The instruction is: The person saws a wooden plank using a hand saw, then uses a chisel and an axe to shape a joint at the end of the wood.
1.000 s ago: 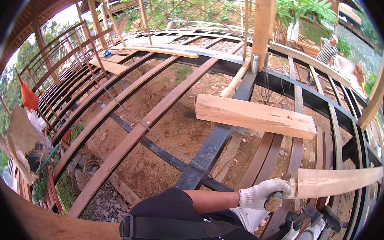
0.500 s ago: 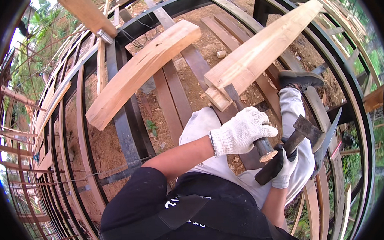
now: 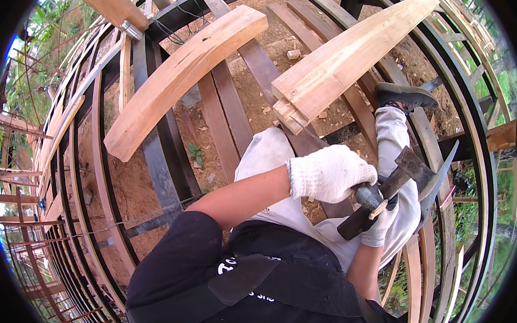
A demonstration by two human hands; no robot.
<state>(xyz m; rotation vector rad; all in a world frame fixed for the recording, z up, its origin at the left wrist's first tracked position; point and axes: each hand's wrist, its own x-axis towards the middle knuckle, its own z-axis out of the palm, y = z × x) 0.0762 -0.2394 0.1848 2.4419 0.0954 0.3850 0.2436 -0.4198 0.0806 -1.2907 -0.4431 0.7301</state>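
Hatchet (image 3: 400,176), dark-handled, with dull grey head, right fingers (image 3: 392,204) tight around it, left fingers (image 3: 363,173) around a chisel (image 3: 368,197)

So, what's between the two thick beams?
In the head view, brown planks, a small block and soil lie between the left beam and right beam.
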